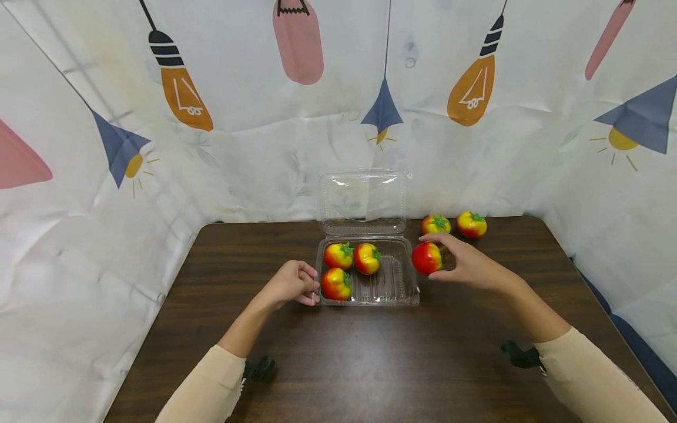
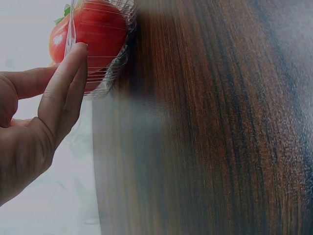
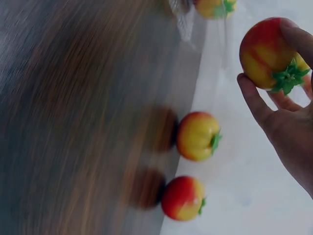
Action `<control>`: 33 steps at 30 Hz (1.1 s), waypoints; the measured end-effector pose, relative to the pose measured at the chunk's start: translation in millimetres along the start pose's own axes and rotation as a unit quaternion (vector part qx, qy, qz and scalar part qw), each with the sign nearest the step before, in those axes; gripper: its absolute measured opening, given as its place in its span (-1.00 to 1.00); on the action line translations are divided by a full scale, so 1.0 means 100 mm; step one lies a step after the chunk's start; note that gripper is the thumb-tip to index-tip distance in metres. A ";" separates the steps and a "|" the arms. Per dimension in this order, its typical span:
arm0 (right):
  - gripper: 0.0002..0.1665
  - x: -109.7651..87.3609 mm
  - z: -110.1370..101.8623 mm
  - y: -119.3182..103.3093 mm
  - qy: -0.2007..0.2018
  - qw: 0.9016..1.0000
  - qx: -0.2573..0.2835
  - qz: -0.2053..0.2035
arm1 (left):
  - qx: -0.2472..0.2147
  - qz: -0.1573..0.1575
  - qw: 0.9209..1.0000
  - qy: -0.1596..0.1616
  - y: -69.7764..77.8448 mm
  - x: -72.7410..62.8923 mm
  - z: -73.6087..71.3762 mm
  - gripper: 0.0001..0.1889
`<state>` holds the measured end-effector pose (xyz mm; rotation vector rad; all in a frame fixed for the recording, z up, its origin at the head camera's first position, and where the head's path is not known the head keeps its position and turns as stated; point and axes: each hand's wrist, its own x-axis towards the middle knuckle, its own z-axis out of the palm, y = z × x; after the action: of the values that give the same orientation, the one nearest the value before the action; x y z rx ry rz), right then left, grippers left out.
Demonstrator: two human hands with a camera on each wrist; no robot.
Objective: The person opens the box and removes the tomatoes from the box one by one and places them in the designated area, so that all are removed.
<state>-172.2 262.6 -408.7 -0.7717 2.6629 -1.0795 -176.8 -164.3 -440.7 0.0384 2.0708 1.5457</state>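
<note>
A clear plastic clamshell container (image 1: pixel 391 301) lies on the table with its lid (image 1: pixel 364 197) raised at the back. Inside, toward the left, are three red-and-yellow tomatoes, including a front one (image 1: pixel 335 284). My left hand (image 1: pixel 293 284) pinches the container's left rim; in the left wrist view its fingertips (image 2: pixel 78 51) lie against the clear wall, with a tomato (image 2: pixel 100 34) behind it. Just above the container's right edge, my right hand (image 1: pixel 465 263) holds another tomato (image 1: pixel 426 258) between thumb and fingers. The right wrist view shows that tomato's (image 3: pixel 266 54) green leafy top.
Two more tomatoes, one nearer the container (image 1: pixel 436 224) and one farther right (image 1: pixel 472 224), sit by the table's back edge. A printed cloth (image 1: pixel 254 153) hangs right behind the table (image 1: pixel 349 358). The raised lid stands close to the cloth.
</note>
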 end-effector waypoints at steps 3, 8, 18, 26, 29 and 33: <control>-0.05 -0.07 -0.05 0.07 0.013 1.000 -0.011 0.024 | 0.002 0.001 1.000 0.001 0.00 0.01 0.00 -0.74; -0.06 -0.16 -0.15 0.16 0.031 0.998 -0.020 0.053 | 0.001 0.006 1.000 -0.001 -0.02 0.00 -0.01 -0.74; -0.06 -0.24 -0.44 0.33 0.075 0.992 -0.028 0.095 | 0.000 0.007 1.000 0.000 -0.01 0.01 -0.01 -0.75; -0.03 -0.25 -0.64 0.45 0.087 0.988 -0.042 0.123 | 0.004 0.006 1.000 0.001 -0.01 0.01 -0.01 -0.75; -0.04 -0.24 -0.71 0.48 0.091 0.987 -0.046 0.127 | 0.002 0.004 1.000 0.001 -0.01 0.01 -0.01 -0.75; -0.05 -0.22 -0.81 0.53 0.102 0.984 -0.056 0.134 | 0.003 0.006 1.000 -0.001 -0.01 0.01 0.00 -0.74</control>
<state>-201.6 355.1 -387.5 -0.3171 2.9110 -0.9943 -177.8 -164.5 -442.4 0.0544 2.0762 1.5465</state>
